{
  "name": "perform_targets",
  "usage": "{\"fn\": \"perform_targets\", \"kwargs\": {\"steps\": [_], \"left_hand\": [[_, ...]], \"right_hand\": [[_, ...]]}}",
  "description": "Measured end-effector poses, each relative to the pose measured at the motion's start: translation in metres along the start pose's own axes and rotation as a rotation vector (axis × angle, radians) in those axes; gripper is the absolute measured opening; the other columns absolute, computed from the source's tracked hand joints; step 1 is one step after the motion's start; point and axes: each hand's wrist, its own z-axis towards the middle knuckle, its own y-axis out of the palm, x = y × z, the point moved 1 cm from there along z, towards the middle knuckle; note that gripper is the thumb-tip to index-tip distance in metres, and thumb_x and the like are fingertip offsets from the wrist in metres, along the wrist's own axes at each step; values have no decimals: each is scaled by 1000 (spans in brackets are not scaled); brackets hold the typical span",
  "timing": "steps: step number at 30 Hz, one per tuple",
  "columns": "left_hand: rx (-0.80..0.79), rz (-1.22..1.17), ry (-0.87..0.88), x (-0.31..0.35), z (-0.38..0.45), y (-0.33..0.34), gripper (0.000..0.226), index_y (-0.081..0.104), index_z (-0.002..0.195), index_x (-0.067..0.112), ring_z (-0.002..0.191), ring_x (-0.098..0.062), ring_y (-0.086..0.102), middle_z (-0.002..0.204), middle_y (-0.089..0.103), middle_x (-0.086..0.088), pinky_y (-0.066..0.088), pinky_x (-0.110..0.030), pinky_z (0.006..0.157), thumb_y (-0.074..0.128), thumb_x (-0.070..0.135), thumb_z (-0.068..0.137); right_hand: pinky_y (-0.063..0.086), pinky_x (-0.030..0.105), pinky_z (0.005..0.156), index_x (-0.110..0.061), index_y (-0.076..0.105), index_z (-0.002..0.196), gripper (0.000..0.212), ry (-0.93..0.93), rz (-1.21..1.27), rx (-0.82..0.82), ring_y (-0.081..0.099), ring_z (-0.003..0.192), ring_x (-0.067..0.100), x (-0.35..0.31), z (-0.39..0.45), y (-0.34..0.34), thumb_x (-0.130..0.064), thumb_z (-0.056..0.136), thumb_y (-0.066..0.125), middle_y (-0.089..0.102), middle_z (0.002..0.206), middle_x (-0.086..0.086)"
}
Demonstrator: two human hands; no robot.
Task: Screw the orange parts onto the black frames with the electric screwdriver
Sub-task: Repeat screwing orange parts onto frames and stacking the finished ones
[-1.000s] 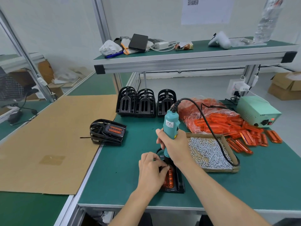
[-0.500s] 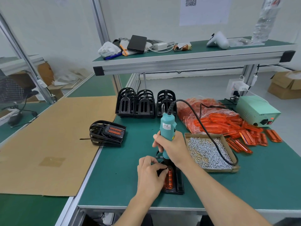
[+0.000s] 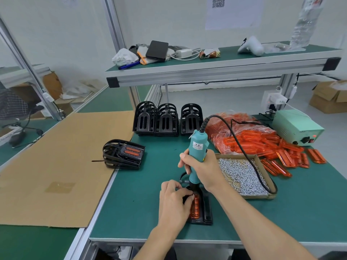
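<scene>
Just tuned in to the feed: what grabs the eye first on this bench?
The teal electric screwdriver, upright in the right hand, tip down on the black frame at the near edge, the left hand steadying its orange part. Behind right, a heap of orange parts beside a tray of screws.

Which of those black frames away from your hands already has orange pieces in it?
The black frame lying flat at the cardboard's edge, left of the screwdriver: two orange strips show in it. The three frame stacks at the back show none.
</scene>
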Motion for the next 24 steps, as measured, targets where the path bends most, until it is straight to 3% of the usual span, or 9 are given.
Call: {"fn": "perform_targets", "kwargs": {"steps": [8,10,14,17,20,24], "left_hand": [[-33,-23,-15,10,0,2,12,82,98,21,95,-17,44,90,45,8,47,-27,81,82,21,86],[-41,-35,-28,9,-1,3,12,81,98,21,93,-17,44,90,44,7,41,-19,81,82,20,86],[-50,-51,-76,9,2,5,11,81,98,24,95,-14,43,92,44,8,34,-10,82,81,24,88],[-47,-32,-121,12,11,8,10,81,100,26,97,-12,41,92,43,10,38,-15,83,79,29,90],[-81,-7,-150,13,20,10,10,80,101,30,98,-10,40,92,41,13,42,-20,84,76,33,92],[-45,58,-138,13,24,12,12,80,96,31,97,-10,39,92,43,14,39,-28,88,76,41,89]], "right_hand": [[50,38,63,-19,68,67,26,-27,-92,20,52,54,20,-9,-3,2,-29,91,70,65,65,21],[48,40,62,-18,67,65,28,-55,-90,94,52,53,20,-19,1,3,-31,90,70,63,62,19],[47,33,57,-23,67,68,21,-128,130,290,50,50,19,-42,8,-4,-29,88,71,71,71,14],[45,28,52,-25,67,74,13,-148,366,371,48,48,19,-44,-5,-24,-25,83,76,69,72,14],[43,23,49,-21,62,76,17,-20,751,487,47,49,12,-28,-27,-57,-21,78,79,63,72,6],[39,20,52,-21,56,79,16,32,945,680,42,53,8,3,-67,-102,-26,91,65,54,74,-1]]}}
